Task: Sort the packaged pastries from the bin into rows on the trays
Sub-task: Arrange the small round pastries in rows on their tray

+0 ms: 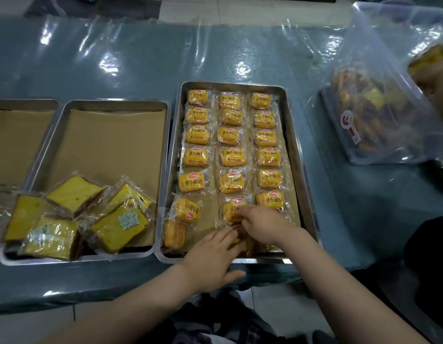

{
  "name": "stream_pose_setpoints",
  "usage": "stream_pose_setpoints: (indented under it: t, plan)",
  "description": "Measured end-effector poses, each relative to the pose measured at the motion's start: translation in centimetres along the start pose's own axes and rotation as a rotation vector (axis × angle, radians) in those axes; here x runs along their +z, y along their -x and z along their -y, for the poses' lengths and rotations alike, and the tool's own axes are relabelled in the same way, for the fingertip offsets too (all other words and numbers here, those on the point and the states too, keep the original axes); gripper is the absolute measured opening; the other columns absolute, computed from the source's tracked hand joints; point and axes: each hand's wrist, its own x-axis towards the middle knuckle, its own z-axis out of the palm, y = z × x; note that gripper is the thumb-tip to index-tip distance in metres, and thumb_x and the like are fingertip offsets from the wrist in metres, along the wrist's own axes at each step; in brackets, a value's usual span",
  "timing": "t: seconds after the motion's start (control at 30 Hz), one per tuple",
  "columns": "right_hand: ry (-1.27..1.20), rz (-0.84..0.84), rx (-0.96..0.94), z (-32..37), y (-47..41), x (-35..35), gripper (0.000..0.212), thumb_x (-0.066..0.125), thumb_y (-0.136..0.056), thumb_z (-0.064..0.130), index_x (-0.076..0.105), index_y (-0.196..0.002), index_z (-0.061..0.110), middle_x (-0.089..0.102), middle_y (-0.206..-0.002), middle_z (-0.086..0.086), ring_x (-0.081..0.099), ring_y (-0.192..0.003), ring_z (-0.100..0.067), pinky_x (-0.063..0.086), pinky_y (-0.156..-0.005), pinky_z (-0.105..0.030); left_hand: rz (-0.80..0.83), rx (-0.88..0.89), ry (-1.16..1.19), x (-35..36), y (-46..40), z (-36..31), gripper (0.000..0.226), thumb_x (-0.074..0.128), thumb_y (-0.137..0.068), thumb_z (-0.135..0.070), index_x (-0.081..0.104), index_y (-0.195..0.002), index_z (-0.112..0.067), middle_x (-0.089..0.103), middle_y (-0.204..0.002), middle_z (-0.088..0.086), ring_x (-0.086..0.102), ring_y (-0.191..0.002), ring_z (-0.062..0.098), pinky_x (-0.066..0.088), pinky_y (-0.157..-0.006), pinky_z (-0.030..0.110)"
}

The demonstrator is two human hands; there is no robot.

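The right hand (262,225) has its fingers (242,212) curled down onto a small bread packet (231,209) at the near end of the middle row; the grip appears to be a pinch on the wrapper. The left hand (210,259) lies just left of it with fingers (225,235) extended and slightly spread, touching another packet (240,235) at the tray's near edge. That packet is mostly hidden under both hands, so its position cannot be determined exactly.

The full tray (300,155) holds three rows of yellow packets running from far to near. At the near left corner, one packet (187,210) lies turned sideways and another (174,234) lies with its label hidden.

To the left, a second tray (116,104) lined with brown paper holds a loose pile of wrapped cake slices (91,214) at its near end. A third tray (24,101) is cut off by the left edge.

At far right, the clear bin (379,115) stands on the tabletop (141,60); its contents are blurred through the plastic. Another person's hand (436,83), partly out of view, is blurred beside it.
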Motion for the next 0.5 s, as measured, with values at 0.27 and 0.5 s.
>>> stream_pose_setpoints:
  t: [0.27, 0.5]
  plan:
    - [-0.145, 0.024, -0.009, -1.0, 0.3, 0.3, 0.05, 0.04, -0.096, 0.006, 0.048, -0.142, 0.025, 0.048, -0.147, 0.001, 0.047, -0.13, -0.021, 0.04, -0.103, -0.031, 0.012, -0.035, 0.008, 1.2, -1.2, -1.2, 0.075, 0.02, -0.095, -0.066, 0.034, -0.149, -0.016, 0.036, -0.15, 0.012, 0.03, -0.14, 0.029, 0.025, -0.115, 0.041]
    - [-0.324, 0.017, 0.013, -2.4, 0.0, 0.6, 0.062, 0.037, -0.091, -0.008, 0.051, -0.14, 0.027, 0.042, -0.152, 0.006, 0.034, -0.142, -0.016, 0.029, -0.113, -0.028, -0.092, -0.043, 0.091, 0.8, 0.6, -0.2, 0.063, 0.028, -0.099, -0.058, 0.035, -0.148, -0.019, 0.033, -0.156, 0.002, 0.034, -0.14, 0.018, 0.021, -0.119, 0.038]
